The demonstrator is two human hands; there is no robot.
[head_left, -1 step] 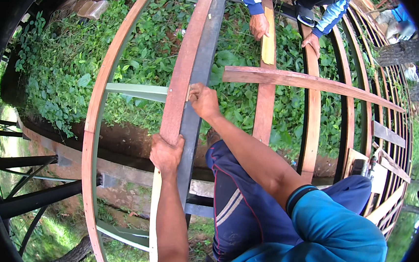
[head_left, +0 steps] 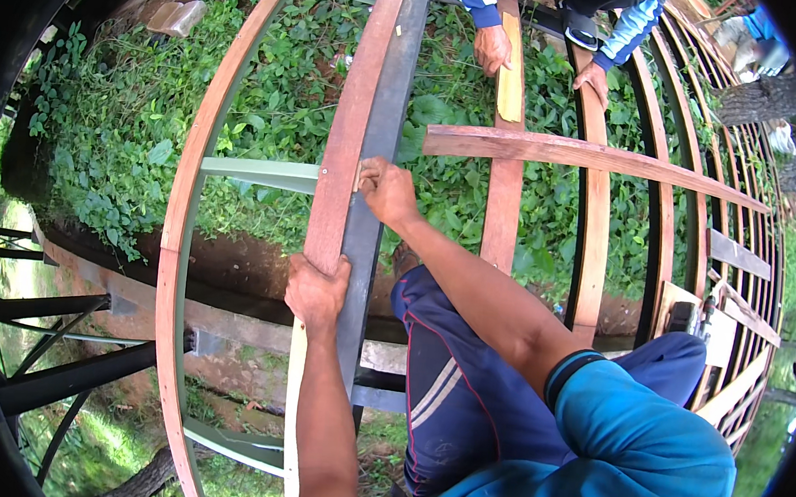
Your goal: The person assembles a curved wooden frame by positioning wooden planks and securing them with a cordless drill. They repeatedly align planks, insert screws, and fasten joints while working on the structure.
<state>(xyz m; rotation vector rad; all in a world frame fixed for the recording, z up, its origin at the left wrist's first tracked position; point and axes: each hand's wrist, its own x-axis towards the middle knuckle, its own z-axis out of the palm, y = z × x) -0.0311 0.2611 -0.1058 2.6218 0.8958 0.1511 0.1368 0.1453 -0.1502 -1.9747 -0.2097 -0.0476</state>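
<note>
My left hand [head_left: 317,289] is closed around a long reddish wooden board [head_left: 340,151], near where it meets a paler strip [head_left: 295,409]. Higher up, my right hand [head_left: 387,192] pinches a small thin piece of wood [head_left: 359,176] against the board's right side. This spot lies close to a screw head in the board and above the dark metal beam [head_left: 384,126]. A green crosspiece [head_left: 264,173] joins the board from the left, running to a curved wooden rail [head_left: 203,140] with a green underside.
Another person's hands [head_left: 492,50] rest on slats at the far side, one at a yellowish wood strip [head_left: 511,85]. A reddish plank [head_left: 574,152] lies across the slats. Gaps between members show plants [head_left: 280,80] below. Wood offcuts [head_left: 739,254] lie at right.
</note>
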